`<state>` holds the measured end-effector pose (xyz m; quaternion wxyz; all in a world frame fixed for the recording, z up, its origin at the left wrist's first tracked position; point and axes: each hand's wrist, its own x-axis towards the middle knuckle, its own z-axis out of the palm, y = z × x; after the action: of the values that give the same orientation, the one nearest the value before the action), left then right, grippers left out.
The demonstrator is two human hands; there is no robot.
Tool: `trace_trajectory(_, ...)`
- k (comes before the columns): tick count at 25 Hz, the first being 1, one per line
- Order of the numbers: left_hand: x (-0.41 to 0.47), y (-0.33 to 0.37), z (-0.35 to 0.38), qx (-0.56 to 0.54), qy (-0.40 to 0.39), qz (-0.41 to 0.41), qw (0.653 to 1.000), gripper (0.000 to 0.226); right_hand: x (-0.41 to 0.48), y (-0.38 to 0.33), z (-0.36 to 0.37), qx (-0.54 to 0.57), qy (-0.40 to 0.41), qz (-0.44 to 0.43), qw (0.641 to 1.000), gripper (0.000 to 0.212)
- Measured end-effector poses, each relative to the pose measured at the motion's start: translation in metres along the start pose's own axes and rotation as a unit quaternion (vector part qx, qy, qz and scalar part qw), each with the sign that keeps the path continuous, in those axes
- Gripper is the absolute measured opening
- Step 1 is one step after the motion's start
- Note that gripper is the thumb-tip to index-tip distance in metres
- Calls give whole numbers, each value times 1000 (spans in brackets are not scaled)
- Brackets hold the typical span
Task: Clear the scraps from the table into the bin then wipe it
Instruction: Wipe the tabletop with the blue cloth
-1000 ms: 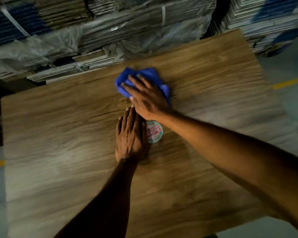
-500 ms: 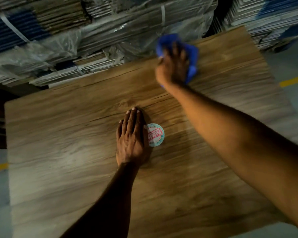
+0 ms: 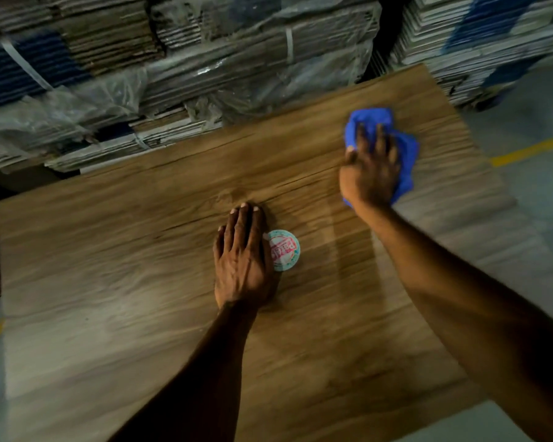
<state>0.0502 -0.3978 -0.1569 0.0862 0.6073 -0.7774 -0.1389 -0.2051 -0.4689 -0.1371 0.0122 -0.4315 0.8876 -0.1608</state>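
Observation:
A wood-grain table (image 3: 109, 282) fills the middle of the view. My right hand (image 3: 369, 170) presses a crumpled blue cloth (image 3: 404, 154) flat onto the table's far right part, fingers spread over it. My left hand (image 3: 241, 260) rests flat on the table's centre, fingers straight and together. A round teal and white sticker with red print (image 3: 286, 250) lies on the wood, touching the right side of my left hand. No scraps or bin show in this view.
Stacks of flattened cardboard wrapped in clear plastic (image 3: 205, 74) stand right behind the table's far edge. More stacks (image 3: 476, 43) rise at the far right. Grey floor with a yellow line (image 3: 530, 148) runs past the table's right side.
My right hand has swept the blue cloth from the table's middle to the far edge, then to the far right. My left hand has stayed flat beside the sticker.

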Motion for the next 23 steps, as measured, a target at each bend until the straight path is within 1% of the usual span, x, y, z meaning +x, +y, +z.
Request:
trace_trajectory(1, -1, -2, -1, 5, 6, 4, 1000, 61, -24, -3, 0, 2, 4, -56, 998, 56)
trace_trajectory(2, 0, -4, -2, 7, 9, 12, 1000, 62, -61, -4, 4, 1, -14, -168, 986, 54)
trace_trajectory(3, 1, -5, -3, 5, 9, 21, 1000, 62, -98, 4, 5, 4, -41, -287, 957, 52)
trace_trajectory(4, 1, -5, -3, 5, 5, 30, 1000, 63, -111, 20, 3, 2, -61, -358, 932, 52)
trace_trajectory(5, 1, -4, -3, 9, -1, 35, 999, 64, -106, 35, 0, -12, -49, -382, 923, 51)
trace_trajectory(6, 0, -2, -3, 13, -10, 39, 999, 65, -88, 50, -2, -31, -22, -324, 945, 51)
trace_trajectory(7, -1, -1, -3, 18, -18, 44, 999, 66, -64, 57, -10, -33, 15, -185, 982, 51)
trace_trajectory(8, -4, 0, -4, 25, -20, 45, 998, 67, -51, 58, -16, -32, 56, -56, 996, 51)
trace_trajectory(9, -4, 2, -4, 34, -17, 40, 998, 68, -49, 51, -16, -22, 64, 4, 998, 50)
trace_trajectory(10, -1, 5, -3, 42, -15, 33, 998, 68, -56, 38, -11, -11, 52, -24, 998, 50)
trace_trajectory(11, 7, 10, -3, 42, -13, 33, 998, 67, -76, 23, -2, -10, 39, -132, 990, 50)
trace_trajectory(12, 18, 17, -2, 36, -9, 39, 999, 64, -97, 14, 5, -15, -5, -260, 965, 51)
trace_trajectory(13, 32, 24, -1, 29, 0, 50, 998, 59, -99, 11, 9, -14, -45, -345, 937, 52)
trace_trajectory(14, 47, 31, 0, 22, 6, 63, 998, 55, -80, 11, 9, -11, -65, -387, 920, 53)
trace_trajectory(15, 64, 39, 2, 15, 5, 76, 997, 54, -50, 11, 10, -12, -50, -362, 931, 53)
trace_trajectory(16, 80, 48, 4, 8, -4, 85, 996, 57, -17, 11, 9, 1, -45, -255, 966, 53)
trace_trajectory(17, 96, 56, 9, 4, -14, 84, 996, 59, 11, 6, 5, -9, -38, -135, 990, 53)
trace_trajectory(18, 111, 65, 15, -3, -20, 75, 997, 61, 31, -2, 4, -4, -49, -61, 997, 53)
trace_trajectory(19, 124, 75, 20, -10, -23, 61, 998, 61, 41, -14, 5, -3, -64, -70, 996, 53)
trace_trajectory(20, 135, 85, 25, -13, -20, 45, 999, 61, 43, -25, 11, -14, -77, -161, 984, 53)
trace_trajectory(21, 145, 93, 28, -11, -9, 30, 999, 59, 47, -30, 16, -26, -100, -265, 959, 54)
trace_trajectory(22, 153, 99, 32, -10, 8, 17, 1000, 57, 60, -29, 19, -23, -102, -328, 939, 55)
trace_trajectory(23, 158, 103, 34, -15, 27, 7, 1000, 55, 82, -24, 20, -21, -92, -332, 938, 56)
